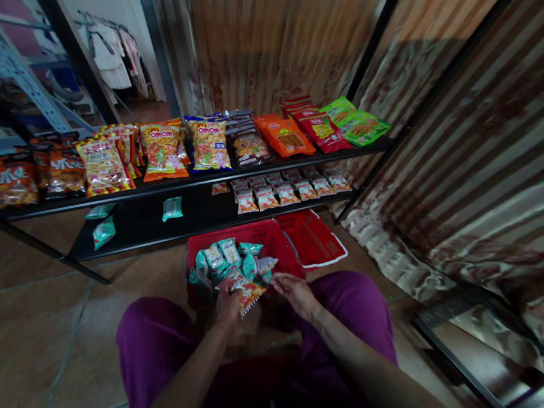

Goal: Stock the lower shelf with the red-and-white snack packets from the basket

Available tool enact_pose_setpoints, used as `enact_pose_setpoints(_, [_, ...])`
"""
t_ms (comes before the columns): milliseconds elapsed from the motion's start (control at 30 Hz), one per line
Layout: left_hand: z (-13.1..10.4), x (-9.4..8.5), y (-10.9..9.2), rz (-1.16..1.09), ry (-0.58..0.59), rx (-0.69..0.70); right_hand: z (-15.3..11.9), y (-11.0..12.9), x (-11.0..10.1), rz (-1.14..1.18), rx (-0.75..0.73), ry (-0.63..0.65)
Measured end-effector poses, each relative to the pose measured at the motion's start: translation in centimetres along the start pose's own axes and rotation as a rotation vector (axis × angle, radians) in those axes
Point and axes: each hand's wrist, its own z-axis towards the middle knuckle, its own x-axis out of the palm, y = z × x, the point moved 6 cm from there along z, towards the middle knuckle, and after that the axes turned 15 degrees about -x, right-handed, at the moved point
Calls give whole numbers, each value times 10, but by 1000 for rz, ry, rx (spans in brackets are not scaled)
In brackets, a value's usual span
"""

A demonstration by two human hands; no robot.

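My left hand (228, 304) grips an orange-and-white snack bag (247, 292) over the near side of a red basket (268, 232). To the right, my right hand (294, 291) is held apart from that bag, its fingers stretched out by the basket's near right corner. Inside the basket lie several teal snack bags (214, 257), heaped together. More orange-and-white bags (267, 198) stand in rows on the right part of the lower black shelf (141, 226). Three teal bags lie on its left part, one of them a teal bag (171, 208) near the middle.
A second red basket (313, 242) with a white handle sits on the floor behind the first. Larger snack bags (162, 149) line the upper shelf. Black rack posts (374, 28) rise at both sides. A curtain (462, 110) hangs behind, and a metal frame (485, 350) lies right.
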Motion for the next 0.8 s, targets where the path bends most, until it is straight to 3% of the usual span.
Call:
enact_pose_setpoints(100, [3, 3, -19, 71, -12, 20, 12, 4, 16, -3, 8, 51])
enact_pose_setpoints(300, [-4, 7, -61, 148, -5, 197, 41, 21, 32, -123, 1, 150])
enact_pose_setpoints(500, [-6, 6, -90, 258, 37, 229, 65, 27, 53, -194, 36, 204])
enact_pose_setpoints(633, [7, 4, -104, 314, 52, 305, 82, 21, 75, -249, 166, 257])
enact_pose_setpoints(800, [35, 1, -113, 406, 5, 363, 107, 11, 109, -275, 161, 370])
